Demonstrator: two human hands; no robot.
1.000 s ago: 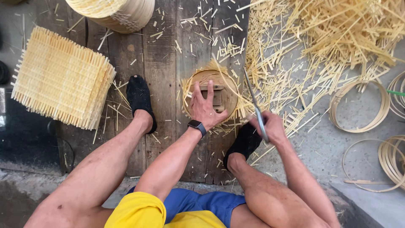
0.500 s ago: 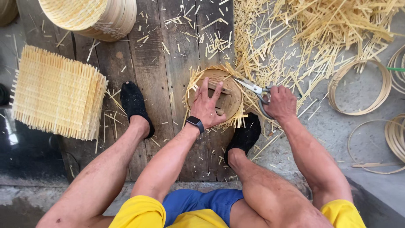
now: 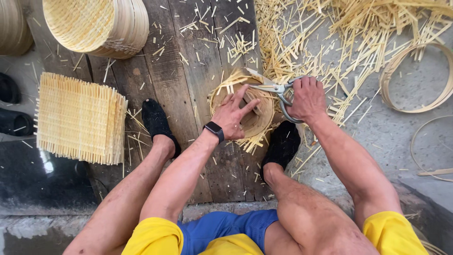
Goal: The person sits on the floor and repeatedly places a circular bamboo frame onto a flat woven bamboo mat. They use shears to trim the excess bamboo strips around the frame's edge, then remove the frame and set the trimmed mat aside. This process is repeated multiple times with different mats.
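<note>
A round woven bamboo tray with untrimmed strip ends (image 3: 250,118) is pressed flat onto the dark wooden planks (image 3: 188,85) by the spread left hand (image 3: 234,113), while metal shears (image 3: 269,87), clasped in the right hand (image 3: 307,98), are laid across its far rim, blades pointing left.

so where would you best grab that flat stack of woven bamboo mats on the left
Probably by the stack of woven mats at its two long side edges, coming from above: the ends bristle with loose strip tips, while the sides look even and it lies flat on the planks.
</note>
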